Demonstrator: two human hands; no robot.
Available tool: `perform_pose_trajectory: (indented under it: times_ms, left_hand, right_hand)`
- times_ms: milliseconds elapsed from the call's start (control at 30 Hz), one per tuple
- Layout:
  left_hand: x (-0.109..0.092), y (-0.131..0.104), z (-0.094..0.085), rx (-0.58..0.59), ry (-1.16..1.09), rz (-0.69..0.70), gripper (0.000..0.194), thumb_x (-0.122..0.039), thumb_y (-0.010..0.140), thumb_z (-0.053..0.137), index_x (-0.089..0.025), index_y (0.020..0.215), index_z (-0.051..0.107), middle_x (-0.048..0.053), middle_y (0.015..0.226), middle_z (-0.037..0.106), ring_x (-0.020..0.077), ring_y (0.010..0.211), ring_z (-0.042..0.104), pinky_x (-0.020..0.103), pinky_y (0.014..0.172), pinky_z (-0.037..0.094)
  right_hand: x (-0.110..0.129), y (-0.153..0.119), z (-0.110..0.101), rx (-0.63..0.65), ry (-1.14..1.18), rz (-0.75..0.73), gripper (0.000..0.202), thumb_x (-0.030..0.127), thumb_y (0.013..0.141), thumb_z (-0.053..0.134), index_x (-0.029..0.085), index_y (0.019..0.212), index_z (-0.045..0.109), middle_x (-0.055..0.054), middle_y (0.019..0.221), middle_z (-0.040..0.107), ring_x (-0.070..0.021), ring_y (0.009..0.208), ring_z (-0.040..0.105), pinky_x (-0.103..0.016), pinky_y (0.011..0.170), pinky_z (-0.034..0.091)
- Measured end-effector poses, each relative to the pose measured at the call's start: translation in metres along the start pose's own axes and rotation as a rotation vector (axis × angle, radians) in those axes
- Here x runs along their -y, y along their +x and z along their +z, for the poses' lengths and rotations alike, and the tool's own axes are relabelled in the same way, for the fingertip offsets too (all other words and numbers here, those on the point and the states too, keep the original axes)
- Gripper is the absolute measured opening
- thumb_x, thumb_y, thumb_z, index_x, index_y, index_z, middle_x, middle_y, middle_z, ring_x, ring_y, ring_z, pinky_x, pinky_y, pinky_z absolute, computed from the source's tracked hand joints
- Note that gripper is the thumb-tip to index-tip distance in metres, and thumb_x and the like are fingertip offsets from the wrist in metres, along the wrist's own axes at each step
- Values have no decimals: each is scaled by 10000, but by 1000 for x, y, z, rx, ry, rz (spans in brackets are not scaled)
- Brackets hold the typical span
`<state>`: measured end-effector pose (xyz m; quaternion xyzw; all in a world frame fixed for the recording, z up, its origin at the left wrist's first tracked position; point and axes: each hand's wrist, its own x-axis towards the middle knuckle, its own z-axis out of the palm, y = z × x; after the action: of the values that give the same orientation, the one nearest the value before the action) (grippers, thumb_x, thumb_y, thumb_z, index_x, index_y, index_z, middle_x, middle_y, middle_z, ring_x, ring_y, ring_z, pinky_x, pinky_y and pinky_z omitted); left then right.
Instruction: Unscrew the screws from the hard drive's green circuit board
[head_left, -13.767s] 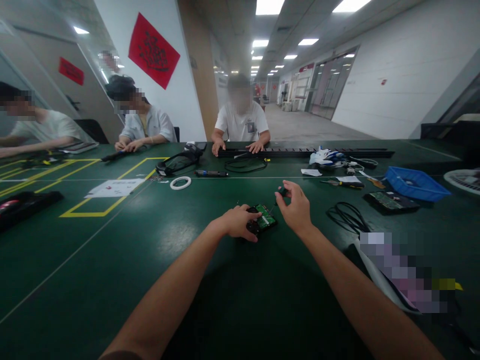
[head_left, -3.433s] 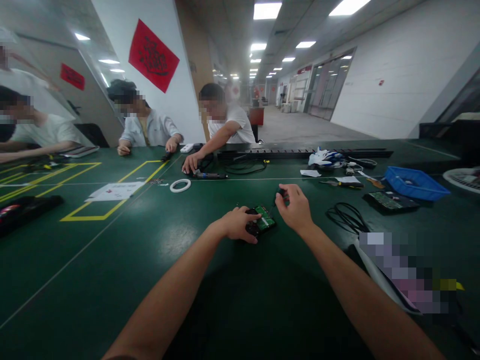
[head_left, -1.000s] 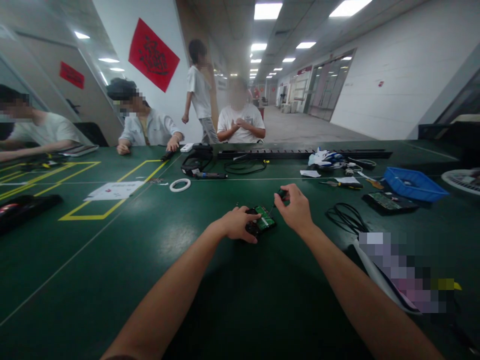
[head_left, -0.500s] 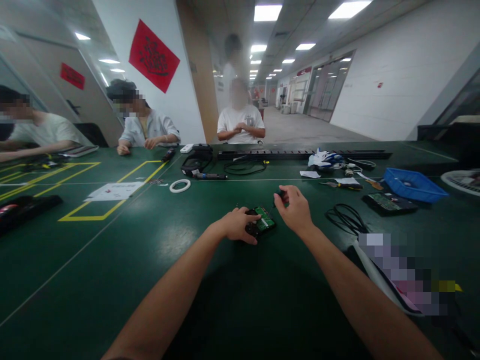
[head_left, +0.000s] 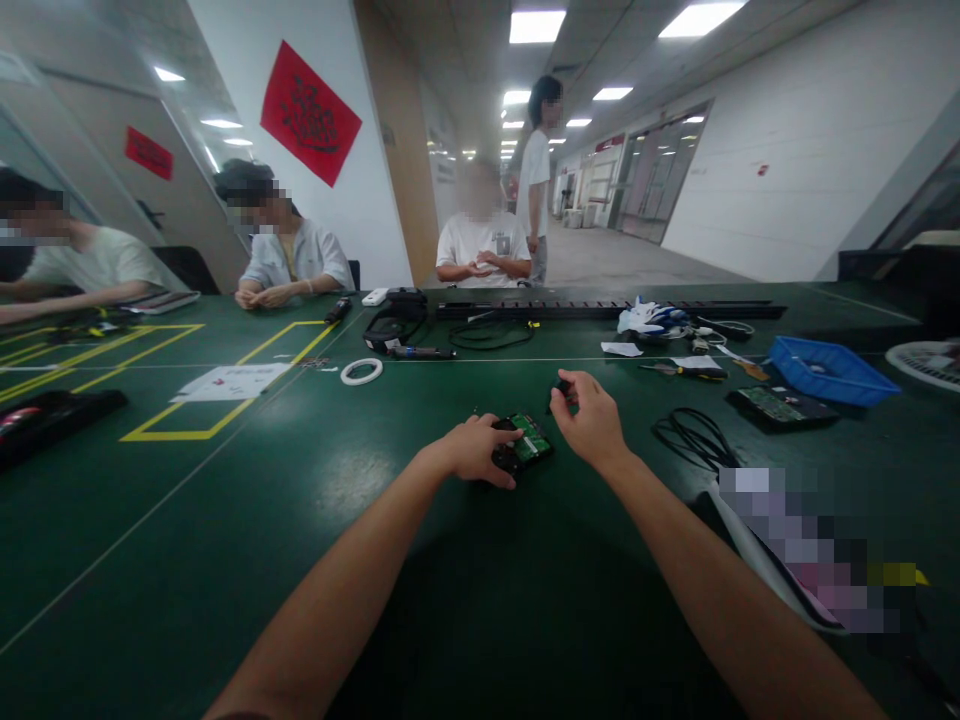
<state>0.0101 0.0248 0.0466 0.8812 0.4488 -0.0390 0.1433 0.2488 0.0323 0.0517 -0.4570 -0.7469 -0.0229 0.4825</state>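
Head camera view: compared with the picture just before, both hands and the piece between them keep their places; what changes is beyond, where a passer-by (head_left: 535, 170) now shows to the right of the seated co-worker (head_left: 484, 245). So the work looks undisturbed and, I judge, stays on the same spot. The hard drive (head_left: 534, 438), green circuit board uppermost, lies on the green table (head_left: 225, 520) straight ahead of the wearer. Its long axis appears to run from under the left hand (head_left: 480, 447) rightward and slightly away, the exposed board end pointing toward the right; the covered end is hidden. The left hand clasps that end, thumb along the near edge, index finger over the top. The right hand (head_left: 589, 415) pinches a small dark screwdriver (head_left: 559, 388) between thumb and fingertips; its tip is too small to make out.
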Motion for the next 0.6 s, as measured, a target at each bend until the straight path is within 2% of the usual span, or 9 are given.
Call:
perform_pose_trajectory:
  times_ms: [133,333,467,600]
  left_hand:
    - [0,0,0,6,-4,-5,1025,-796,648,663,-377,1523,331,115,1532,306,411,1301,416,485,1031,385]
    - [-2,1,-1,15,-10,-14,1036,-791,637,676,-379,1522,330,109,1535,307,408,1305,410,487,1036,382]
    - [-1,0,-1,7,-3,-9,1025,-796,638,671,-386,1517,340,111,1533,311,409,1298,419,496,1035,381]
    - [-1,-1,0,3,-4,-10,1018,-792,642,671,-386,1516,342,110,1531,314,413,1308,413,498,1039,379]
  right_hand:
    - [1,0,0,2,-22,7,328,378,944,540,192,1212,576,-123,1085,650,-230,821,658,-397,772,552]
    - [-3,0,1,13,-20,23,309,365,950,522,199,1208,557,-134,1142,641,-253,918,658,-402,781,557]
    - [-7,-1,5,20,3,60,327,382,933,544,198,1203,535,-120,1082,659,-240,838,666,-396,730,562]
    - [-6,-1,4,3,-9,22,327,411,916,577,202,1167,569,-112,1039,663,-248,848,661,-406,766,556]
